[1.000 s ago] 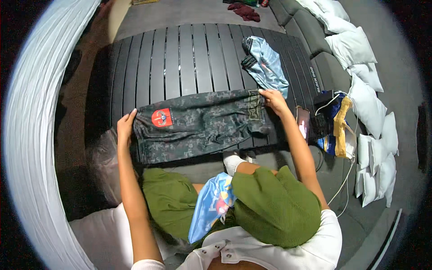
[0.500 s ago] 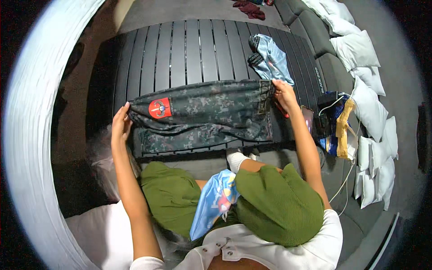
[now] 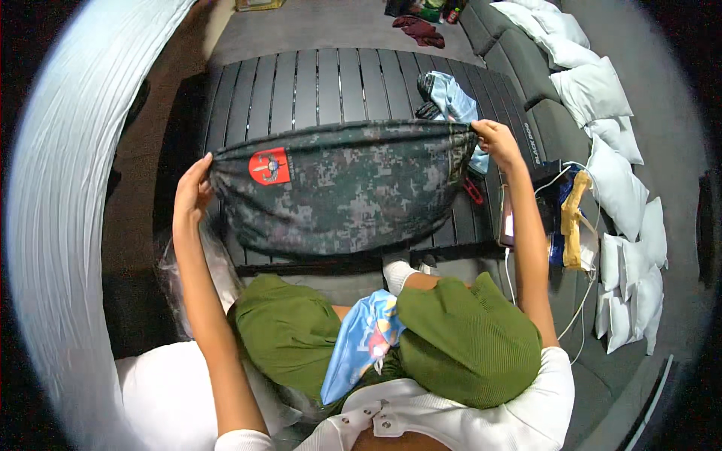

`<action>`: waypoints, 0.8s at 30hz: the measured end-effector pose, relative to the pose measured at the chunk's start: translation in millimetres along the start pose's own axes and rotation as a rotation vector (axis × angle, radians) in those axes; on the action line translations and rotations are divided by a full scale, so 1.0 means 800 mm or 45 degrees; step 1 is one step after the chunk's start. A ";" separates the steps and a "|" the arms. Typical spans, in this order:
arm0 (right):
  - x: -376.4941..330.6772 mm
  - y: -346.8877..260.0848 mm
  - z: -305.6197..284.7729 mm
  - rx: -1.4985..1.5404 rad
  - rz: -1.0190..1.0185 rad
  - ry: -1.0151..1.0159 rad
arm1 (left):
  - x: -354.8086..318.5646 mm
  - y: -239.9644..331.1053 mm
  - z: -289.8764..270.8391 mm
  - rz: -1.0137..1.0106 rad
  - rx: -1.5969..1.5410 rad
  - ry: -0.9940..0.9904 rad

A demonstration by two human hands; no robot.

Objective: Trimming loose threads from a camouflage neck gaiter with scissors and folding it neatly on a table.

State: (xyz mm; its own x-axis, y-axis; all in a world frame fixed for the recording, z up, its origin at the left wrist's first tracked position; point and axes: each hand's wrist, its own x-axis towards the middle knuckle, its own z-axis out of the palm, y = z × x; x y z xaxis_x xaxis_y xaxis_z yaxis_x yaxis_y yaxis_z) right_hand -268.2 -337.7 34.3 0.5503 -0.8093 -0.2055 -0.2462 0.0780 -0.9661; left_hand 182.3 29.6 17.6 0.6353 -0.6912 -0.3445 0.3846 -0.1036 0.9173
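Camouflage cloth (image 3: 346,192), top edge taut, slats (image 3: 329,90) beyond

blue garment (image 3: 456,99) partly behind camouflage cloth (image 3: 353,192), curtain (image 3: 64,225) cropped

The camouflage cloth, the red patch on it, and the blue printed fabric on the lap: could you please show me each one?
Camouflage cloth (image 3: 361,199): head view, middle of its front.
Red patch (image 3: 269,166): head view, near its centre.
Blue printed fabric (image 3: 353,342): head view, middle of its light-blue surface.
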 end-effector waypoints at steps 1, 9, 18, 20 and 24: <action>0.009 -0.007 -0.012 -0.008 -0.005 0.007 | 0.013 0.003 0.009 0.021 0.214 0.063; 0.086 -0.033 0.024 0.344 0.259 -0.149 | 0.106 0.008 -0.003 -0.307 -0.174 -0.062; 0.103 -0.101 0.032 0.542 -0.514 -0.251 | 0.109 0.116 0.015 0.351 -0.184 -0.116; 0.076 -0.089 0.026 0.526 -0.524 -0.152 | 0.085 0.106 0.013 0.349 -0.162 -0.100; 0.041 -0.064 0.011 0.419 -0.419 -0.159 | 0.064 0.068 -0.013 0.265 -0.164 -0.173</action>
State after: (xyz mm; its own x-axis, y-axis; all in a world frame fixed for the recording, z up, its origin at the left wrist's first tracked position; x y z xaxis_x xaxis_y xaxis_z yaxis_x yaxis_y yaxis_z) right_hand -230.2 -363.3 75.3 0.6533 -0.7473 0.1218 0.2116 0.0257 -0.9770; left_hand 242.6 -4.3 48.1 0.6171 -0.7787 -0.1131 0.3428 0.1367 0.9294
